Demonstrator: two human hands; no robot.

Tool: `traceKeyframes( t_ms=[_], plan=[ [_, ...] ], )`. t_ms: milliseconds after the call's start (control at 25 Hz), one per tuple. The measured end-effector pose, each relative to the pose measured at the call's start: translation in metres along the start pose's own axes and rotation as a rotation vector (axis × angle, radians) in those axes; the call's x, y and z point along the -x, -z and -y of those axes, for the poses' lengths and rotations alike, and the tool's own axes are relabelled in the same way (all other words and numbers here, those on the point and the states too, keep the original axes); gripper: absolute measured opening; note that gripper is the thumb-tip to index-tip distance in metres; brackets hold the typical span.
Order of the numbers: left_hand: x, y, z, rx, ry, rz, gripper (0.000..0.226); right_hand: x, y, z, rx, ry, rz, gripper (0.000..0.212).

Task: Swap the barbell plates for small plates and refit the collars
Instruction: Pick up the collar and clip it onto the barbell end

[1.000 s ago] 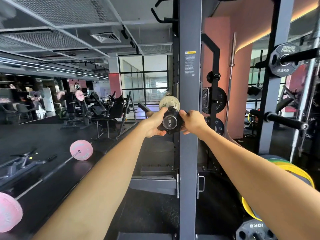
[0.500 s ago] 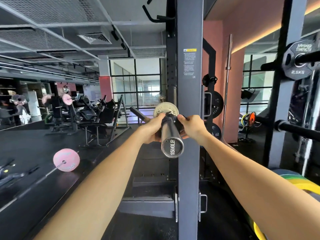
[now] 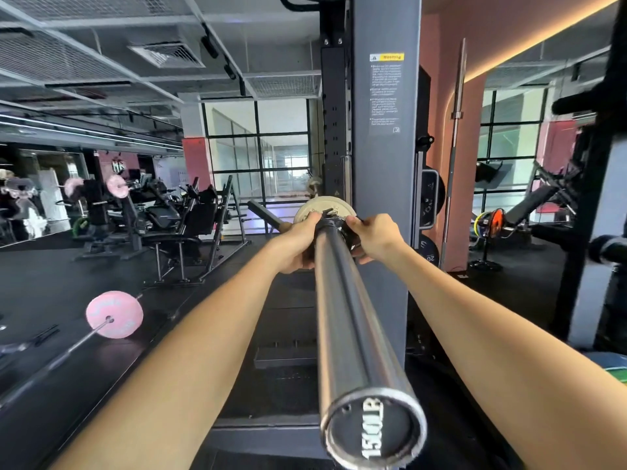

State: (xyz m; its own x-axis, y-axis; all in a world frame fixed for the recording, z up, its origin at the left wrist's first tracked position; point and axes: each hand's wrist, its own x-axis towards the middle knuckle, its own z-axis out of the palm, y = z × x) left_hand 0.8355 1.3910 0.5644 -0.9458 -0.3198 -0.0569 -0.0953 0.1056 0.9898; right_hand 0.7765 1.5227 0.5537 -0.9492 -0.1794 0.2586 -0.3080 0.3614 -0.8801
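**Collar seating on sleeve**

Both hands at the collar [image 3: 334, 222], far end of the sleeve [image 3: 342, 317], hard against the small plate [image 3: 310, 210]. Left hand [image 3: 296, 247] curls round the collar's left side; right hand [image 3: 372, 237] pinches its clamp lever. Sleeve's long axis runs from the camera straight away to the plate. Both hands equally near. Judgement: closing the lever is next.
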Motion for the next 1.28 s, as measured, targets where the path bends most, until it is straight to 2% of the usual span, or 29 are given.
traceKeyframes(
  t_ms=[360,480,600,640,720,880,1040,1120,1280],
  plan=[
    [-0.042,0.004,0.0,0.022,0.024,0.026,0.041,-0.025,-0.005,-0.002,0.081,0.024,-0.004,0.043],
    [-0.038,0.004,-0.001,0.019,0.042,-0.002,0.046,-0.021,-0.006,0.004,0.208,0.031,-0.055,0.043],
    [-0.035,0.002,0.0,0.006,0.036,-0.041,0.053,-0.011,-0.007,0.018,0.38,0.143,-0.1,0.025],
    [-0.037,0.002,0.001,-0.001,0.041,-0.05,0.058,-0.01,-0.008,0.023,0.444,0.213,-0.084,0.026],
    [-0.044,0.005,0.004,-0.006,0.051,-0.06,0.064,-0.01,-0.01,0.032,0.575,0.325,0.001,0.049],
    [-0.043,0.005,0.004,-0.015,0.054,-0.041,0.065,-0.015,0.0,0.039,0.578,0.287,0.191,0.074],
    [-0.037,0.005,-0.004,0.005,0.061,-0.009,0.071,-0.008,0.002,0.053,0.672,0.283,0.281,0.074],
    [-0.032,0.004,-0.005,0.043,0.052,-0.002,0.079,-0.008,0.0,0.059,0.734,0.287,0.276,0.075],
    [-0.031,0.001,-0.007,0.063,0.037,0.028,0.083,-0.018,-0.003,0.053,0.717,0.297,0.25,0.069]
  ],
)
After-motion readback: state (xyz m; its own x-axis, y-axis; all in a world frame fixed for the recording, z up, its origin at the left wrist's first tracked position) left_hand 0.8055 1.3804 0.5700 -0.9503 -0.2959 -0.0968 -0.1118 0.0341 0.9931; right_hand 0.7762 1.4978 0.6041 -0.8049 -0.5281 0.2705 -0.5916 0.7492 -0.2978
